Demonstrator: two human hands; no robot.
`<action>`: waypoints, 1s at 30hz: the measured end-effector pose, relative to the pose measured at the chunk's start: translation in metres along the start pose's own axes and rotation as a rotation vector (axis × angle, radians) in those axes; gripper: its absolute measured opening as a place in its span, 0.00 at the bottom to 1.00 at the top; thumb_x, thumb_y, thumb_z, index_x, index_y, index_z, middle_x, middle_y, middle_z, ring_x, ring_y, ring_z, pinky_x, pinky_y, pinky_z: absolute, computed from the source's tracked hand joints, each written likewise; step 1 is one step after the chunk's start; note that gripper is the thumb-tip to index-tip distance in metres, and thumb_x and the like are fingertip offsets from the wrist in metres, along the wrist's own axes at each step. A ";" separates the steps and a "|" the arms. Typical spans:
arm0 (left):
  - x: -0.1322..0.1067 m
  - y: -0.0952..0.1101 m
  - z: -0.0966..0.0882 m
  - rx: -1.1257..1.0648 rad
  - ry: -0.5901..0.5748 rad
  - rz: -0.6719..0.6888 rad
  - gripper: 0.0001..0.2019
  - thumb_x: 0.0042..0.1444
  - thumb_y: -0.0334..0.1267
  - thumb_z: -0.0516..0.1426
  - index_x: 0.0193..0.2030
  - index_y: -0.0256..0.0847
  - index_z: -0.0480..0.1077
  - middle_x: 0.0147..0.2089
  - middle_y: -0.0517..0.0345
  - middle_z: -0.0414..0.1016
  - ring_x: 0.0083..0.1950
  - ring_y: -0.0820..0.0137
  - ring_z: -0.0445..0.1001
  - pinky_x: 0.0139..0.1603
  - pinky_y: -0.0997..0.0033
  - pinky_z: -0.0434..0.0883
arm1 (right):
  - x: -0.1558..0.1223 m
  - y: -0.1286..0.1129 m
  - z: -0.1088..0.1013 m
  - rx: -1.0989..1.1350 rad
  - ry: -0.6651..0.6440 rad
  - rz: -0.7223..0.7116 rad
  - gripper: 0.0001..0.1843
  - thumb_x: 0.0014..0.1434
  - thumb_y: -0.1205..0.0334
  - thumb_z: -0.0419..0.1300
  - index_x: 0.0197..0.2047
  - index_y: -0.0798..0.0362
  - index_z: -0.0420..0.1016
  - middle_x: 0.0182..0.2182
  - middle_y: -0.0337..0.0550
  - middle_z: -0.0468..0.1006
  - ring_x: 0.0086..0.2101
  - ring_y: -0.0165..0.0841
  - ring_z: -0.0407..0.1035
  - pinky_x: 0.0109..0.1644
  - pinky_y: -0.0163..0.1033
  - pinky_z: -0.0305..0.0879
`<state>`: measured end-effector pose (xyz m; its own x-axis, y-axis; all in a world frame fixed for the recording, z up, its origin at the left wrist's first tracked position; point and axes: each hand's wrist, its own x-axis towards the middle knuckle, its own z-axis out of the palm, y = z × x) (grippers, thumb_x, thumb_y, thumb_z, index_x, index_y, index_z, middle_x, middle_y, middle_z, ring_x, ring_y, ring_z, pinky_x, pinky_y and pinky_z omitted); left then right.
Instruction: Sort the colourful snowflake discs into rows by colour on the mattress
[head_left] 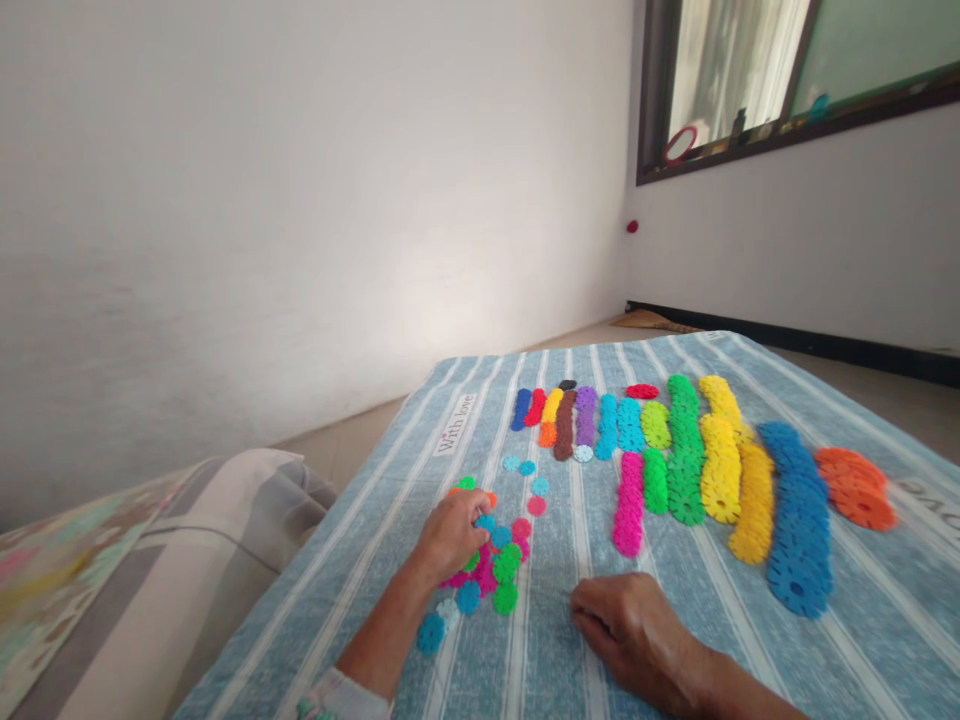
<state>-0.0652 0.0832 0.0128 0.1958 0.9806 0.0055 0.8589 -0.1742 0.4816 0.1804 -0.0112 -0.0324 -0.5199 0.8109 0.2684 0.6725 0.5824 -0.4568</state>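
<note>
My left hand (pixel 451 535) rests, fingers curled, on a loose pile of small plastic snowflake discs (pixel 501 568) in blue, green, pink and orange, and pinches a blue disc (pixel 485 523) at its fingertips. My right hand (pixel 634 628) lies knuckles up on the striped blue cloth (pixel 885 620), its fingers curled under; nothing shows in it. Beyond the hands lie sorted rows of discs: a pink row (pixel 628 503), green rows (pixel 684 462), yellow rows (pixel 731 465), a long blue row (pixel 796 515) and an orange heap (pixel 855 487).
Shorter rows of small discs in blue, red, yellow, brown, purple and teal (pixel 574 420) lie farther back. A folded grey and patterned blanket (pixel 150 570) sits at the left. White walls, bare floor and a window with a sill (pixel 750 130) surround the bed.
</note>
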 end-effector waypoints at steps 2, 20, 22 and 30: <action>0.000 0.000 0.001 -0.020 -0.006 0.008 0.08 0.37 0.25 0.54 0.26 0.39 0.64 0.22 0.68 0.60 0.26 0.76 0.60 0.27 0.78 0.56 | 0.000 -0.001 0.000 0.001 -0.002 0.001 0.10 0.59 0.67 0.49 0.25 0.52 0.62 0.23 0.34 0.72 0.25 0.25 0.67 0.29 0.33 0.48; 0.095 0.041 0.017 0.025 0.042 0.064 0.08 0.39 0.26 0.56 0.28 0.36 0.74 0.21 0.65 0.67 0.27 0.75 0.67 0.27 0.80 0.60 | 0.003 0.000 0.001 -0.018 -0.019 0.003 0.09 0.59 0.66 0.49 0.26 0.52 0.62 0.24 0.35 0.74 0.25 0.25 0.68 0.27 0.34 0.46; 0.100 0.040 0.018 0.076 0.027 0.060 0.10 0.39 0.25 0.56 0.29 0.36 0.76 0.22 0.64 0.69 0.28 0.74 0.68 0.28 0.79 0.61 | 0.004 0.000 0.001 -0.030 -0.018 0.004 0.09 0.58 0.65 0.50 0.26 0.52 0.62 0.24 0.35 0.74 0.24 0.25 0.68 0.27 0.34 0.45; 0.104 0.041 0.011 0.222 -0.067 0.105 0.12 0.39 0.26 0.57 0.32 0.38 0.77 0.26 0.62 0.72 0.32 0.71 0.70 0.33 0.77 0.63 | 0.005 0.001 0.003 -0.034 -0.008 -0.010 0.07 0.56 0.67 0.51 0.26 0.53 0.62 0.24 0.35 0.75 0.24 0.25 0.68 0.26 0.35 0.44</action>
<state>-0.0043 0.1775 0.0239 0.3144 0.9491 -0.0165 0.9136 -0.2978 0.2770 0.1773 -0.0062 -0.0338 -0.5310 0.8046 0.2656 0.6846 0.5921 -0.4251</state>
